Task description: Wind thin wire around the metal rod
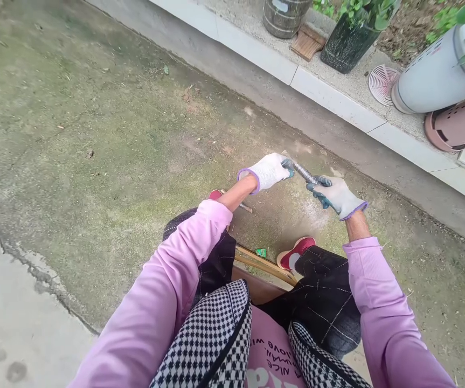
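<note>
Both of my hands wear white knit gloves with grey-blue coated fingers and purple cuffs. A thin, silvery rod-like piece with a ribbed look point(305, 173) slants between them above the ground. My right hand point(337, 195) is closed around its lower right end. At the upper left end, my left hand point(273, 170) is closed with fingers pinched on it. The glove fingers cover both ends, so its exact kind is hidden. Another short rod point(245, 207) lies on the ground below my left wrist, partly hidden by the forearm.
I sit on a wooden-framed seat point(264, 264), red shoes point(297, 252) on mossy concrete. A small green wrapper point(261, 252) lies between my feet. Beyond a low tiled ledge point(329, 97) stand a dark planter point(347, 46), a white pot point(438, 73) and a pink pot point(460, 124).
</note>
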A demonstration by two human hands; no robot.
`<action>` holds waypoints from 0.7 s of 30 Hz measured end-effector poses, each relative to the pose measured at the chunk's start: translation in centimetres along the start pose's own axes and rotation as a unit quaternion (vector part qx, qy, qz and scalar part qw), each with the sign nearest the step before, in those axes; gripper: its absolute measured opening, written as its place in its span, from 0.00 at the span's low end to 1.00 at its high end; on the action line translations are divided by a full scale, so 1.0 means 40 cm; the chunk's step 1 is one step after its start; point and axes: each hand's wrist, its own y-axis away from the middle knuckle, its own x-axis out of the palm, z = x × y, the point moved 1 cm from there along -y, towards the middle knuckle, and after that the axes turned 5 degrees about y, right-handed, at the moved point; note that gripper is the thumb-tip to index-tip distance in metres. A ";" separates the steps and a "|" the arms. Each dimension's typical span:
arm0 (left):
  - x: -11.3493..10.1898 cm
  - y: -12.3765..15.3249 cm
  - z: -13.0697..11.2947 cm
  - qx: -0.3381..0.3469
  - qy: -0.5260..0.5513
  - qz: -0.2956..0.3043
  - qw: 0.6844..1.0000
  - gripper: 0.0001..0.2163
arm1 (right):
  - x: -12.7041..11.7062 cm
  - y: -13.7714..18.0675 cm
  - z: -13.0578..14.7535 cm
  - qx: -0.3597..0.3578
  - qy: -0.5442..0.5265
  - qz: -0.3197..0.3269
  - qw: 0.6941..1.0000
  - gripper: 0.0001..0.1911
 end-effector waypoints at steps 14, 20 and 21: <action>0.030 -0.030 0.036 0.032 0.071 0.025 0.997 0.11 | -0.009 0.092 0.042 -0.049 -0.188 0.152 0.969 0.34; -0.027 -0.021 0.026 0.070 0.015 0.058 0.996 0.04 | -0.024 0.088 0.025 0.008 -0.044 0.233 0.971 0.34; -0.034 -0.014 0.020 0.064 -0.015 0.052 0.996 0.03 | -0.024 0.084 0.024 0.016 -0.015 0.232 0.972 0.34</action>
